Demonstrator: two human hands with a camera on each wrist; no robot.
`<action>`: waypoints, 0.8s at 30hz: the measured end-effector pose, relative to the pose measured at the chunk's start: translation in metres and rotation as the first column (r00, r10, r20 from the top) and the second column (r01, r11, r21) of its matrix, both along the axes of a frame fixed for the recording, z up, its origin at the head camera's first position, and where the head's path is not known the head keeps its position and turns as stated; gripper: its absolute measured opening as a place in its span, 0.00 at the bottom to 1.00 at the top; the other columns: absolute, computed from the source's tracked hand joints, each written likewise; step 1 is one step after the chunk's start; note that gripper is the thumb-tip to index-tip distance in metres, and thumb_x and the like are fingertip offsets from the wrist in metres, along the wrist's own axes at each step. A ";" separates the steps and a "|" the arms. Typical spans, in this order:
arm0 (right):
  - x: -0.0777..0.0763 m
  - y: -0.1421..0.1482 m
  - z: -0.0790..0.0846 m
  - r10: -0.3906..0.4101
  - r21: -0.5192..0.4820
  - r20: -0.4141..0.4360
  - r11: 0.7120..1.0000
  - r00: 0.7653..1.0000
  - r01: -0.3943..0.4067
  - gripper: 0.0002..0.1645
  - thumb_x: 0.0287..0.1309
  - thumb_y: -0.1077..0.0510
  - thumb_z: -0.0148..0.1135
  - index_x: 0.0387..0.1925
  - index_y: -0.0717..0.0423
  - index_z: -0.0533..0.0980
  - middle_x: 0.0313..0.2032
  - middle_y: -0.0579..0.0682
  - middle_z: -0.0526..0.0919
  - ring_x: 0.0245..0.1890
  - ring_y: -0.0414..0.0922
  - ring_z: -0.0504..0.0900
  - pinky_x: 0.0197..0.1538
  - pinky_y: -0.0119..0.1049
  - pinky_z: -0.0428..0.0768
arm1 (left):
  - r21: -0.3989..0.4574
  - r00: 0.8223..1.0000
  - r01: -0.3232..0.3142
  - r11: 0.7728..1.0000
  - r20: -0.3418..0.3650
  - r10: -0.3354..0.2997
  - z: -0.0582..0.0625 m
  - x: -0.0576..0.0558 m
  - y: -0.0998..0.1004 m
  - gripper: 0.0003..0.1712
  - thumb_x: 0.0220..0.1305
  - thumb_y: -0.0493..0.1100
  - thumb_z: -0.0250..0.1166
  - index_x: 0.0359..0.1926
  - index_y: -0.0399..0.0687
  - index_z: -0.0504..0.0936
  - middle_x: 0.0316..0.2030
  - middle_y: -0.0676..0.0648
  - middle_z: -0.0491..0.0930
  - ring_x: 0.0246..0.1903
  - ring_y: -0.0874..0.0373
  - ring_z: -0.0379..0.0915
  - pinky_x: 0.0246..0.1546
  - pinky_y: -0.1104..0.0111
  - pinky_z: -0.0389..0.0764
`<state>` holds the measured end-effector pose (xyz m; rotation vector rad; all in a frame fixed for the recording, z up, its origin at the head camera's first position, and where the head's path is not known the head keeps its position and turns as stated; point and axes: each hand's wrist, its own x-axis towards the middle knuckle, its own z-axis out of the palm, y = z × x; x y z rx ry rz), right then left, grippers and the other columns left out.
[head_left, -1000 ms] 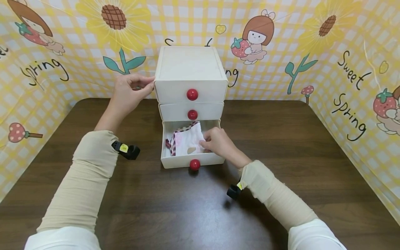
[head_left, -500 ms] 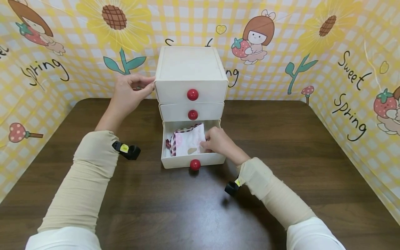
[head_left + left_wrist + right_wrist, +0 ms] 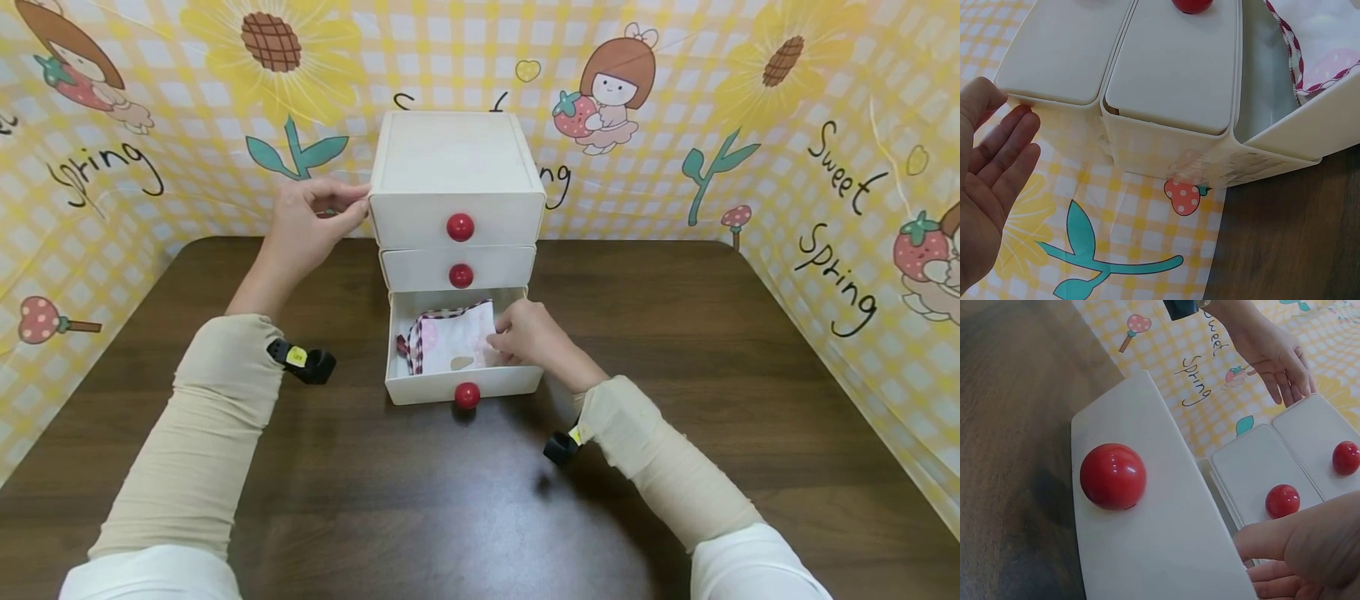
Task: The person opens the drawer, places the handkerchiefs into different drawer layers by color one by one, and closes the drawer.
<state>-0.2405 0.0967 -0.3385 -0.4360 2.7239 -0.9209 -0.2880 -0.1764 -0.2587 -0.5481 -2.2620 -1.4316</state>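
A white cabinet [image 3: 457,154] with red knobs stands at the table's back. Its lowest drawer [image 3: 427,388] is pulled out, and the two above are closed. In it lies a folded white cloth [image 3: 453,337] with pink patches and a dark checked trim; the left wrist view shows part of this cloth [image 3: 1329,31]. My left hand [image 3: 303,225] holds the cabinet's upper left corner, thumb at the front edge and fingers along the side. My right hand [image 3: 528,337] is over the drawer's right side, bent fingers by the cloth's right edge. In the right wrist view the drawer front hides its fingertips.
The cabinet stands on a dark wooden table [image 3: 360,500]. A yellow checked backdrop [image 3: 675,50] with printed flowers and figures rises behind and at both sides. The drawer's red knob [image 3: 467,396] sticks out toward the front.
The cloth's upper right corner has sunk lower and spread right in the drawer. My right hand has shifted slightly right and its fingers have loosened at the cloth's edge. The left hand stays put.
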 end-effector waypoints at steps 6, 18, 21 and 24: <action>0.000 0.003 0.004 -0.019 -0.011 -0.019 1.000 1.000 0.018 0.11 0.55 0.61 0.62 0.22 0.64 0.81 0.17 0.51 0.80 0.18 0.42 0.78 0.23 0.29 0.75 | 0.006 1.000 0.005 1.000 -0.006 -0.005 0.000 -0.001 0.000 0.12 0.56 0.34 0.64 0.42 0.32 0.82 0.33 0.56 0.82 0.26 0.67 0.75 0.24 0.79 0.71; 0.003 0.007 0.009 0.007 -0.019 -0.066 1.000 0.998 -0.009 0.09 0.54 0.60 0.62 0.32 0.63 0.83 0.19 0.48 0.80 0.19 0.41 0.77 0.23 0.30 0.73 | 0.010 1.000 0.007 1.000 -0.011 -0.007 -0.001 -0.001 0.000 0.12 0.56 0.33 0.64 0.42 0.31 0.82 0.31 0.56 0.82 0.26 0.67 0.75 0.23 0.79 0.71; 0.006 0.009 0.014 0.017 -0.023 -0.078 1.000 0.997 -0.019 0.09 0.55 0.60 0.62 0.31 0.62 0.84 0.19 0.48 0.81 0.19 0.41 0.76 0.23 0.30 0.72 | 0.008 1.000 0.006 1.000 -0.018 -0.006 -0.001 -0.001 0.000 0.12 0.56 0.34 0.64 0.42 0.31 0.82 0.31 0.56 0.82 0.26 0.67 0.75 0.23 0.79 0.71; 0.008 0.012 0.020 0.023 -0.024 -0.089 0.999 0.996 -0.026 0.08 0.55 0.60 0.61 0.31 0.61 0.84 0.19 0.48 0.81 0.20 0.41 0.75 0.24 0.31 0.72 | 0.002 1.000 0.003 1.000 -0.027 -0.002 -0.001 -0.001 0.000 0.12 0.56 0.34 0.64 0.42 0.32 0.82 0.31 0.57 0.82 0.26 0.67 0.75 0.23 0.79 0.71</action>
